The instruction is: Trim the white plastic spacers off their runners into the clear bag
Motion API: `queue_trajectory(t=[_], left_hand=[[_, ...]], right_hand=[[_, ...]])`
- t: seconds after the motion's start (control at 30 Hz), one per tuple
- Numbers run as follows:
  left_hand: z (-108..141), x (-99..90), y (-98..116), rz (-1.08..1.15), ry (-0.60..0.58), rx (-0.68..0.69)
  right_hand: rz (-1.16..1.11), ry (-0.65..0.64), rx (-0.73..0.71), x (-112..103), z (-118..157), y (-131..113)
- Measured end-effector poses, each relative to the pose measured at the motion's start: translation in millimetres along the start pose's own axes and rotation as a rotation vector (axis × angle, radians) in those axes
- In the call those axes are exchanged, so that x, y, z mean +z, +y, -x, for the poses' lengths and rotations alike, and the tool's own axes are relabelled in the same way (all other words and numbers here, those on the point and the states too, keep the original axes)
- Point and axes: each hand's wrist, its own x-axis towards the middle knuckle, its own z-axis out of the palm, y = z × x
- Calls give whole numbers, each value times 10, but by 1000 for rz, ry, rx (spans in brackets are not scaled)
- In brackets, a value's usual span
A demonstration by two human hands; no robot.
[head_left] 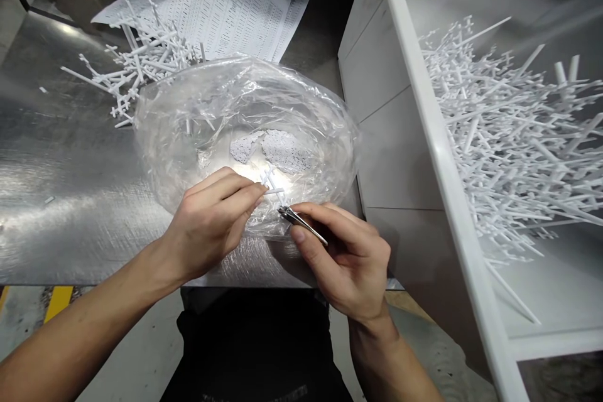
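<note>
On the metal table (pixel 56 169), your left hand (pixel 211 220) pinches a small white plastic piece (pixel 273 185) over the clear bag (pixel 245 119), your right hand (pixel 348 257) grips metal clippers (pixel 301 223) touching it, and the white bin (pixel 424 138) of sticks (pixel 513 138) stands rightmost.
</note>
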Motion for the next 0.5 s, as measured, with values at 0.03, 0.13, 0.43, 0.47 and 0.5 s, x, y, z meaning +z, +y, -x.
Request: queue_trajectory(t=[0.03, 0.13, 0.43, 0.47, 0.5], left_hand=[[2, -2, 0, -3, -2, 0], [7, -4, 0, -8, -6, 5], [-37, 14, -46, 43, -42, 2], [-49, 3, -50, 54, -54, -9], [-62, -14, -51, 65, -64, -19]], right_hand=[[6, -6, -15, -4, 2, 6], [-2, -14, -30, -11, -7, 1], [-188, 89, 224, 42, -56, -5], [-208, 93, 254, 50, -63, 1], [-225, 99, 277, 57, -70, 5]])
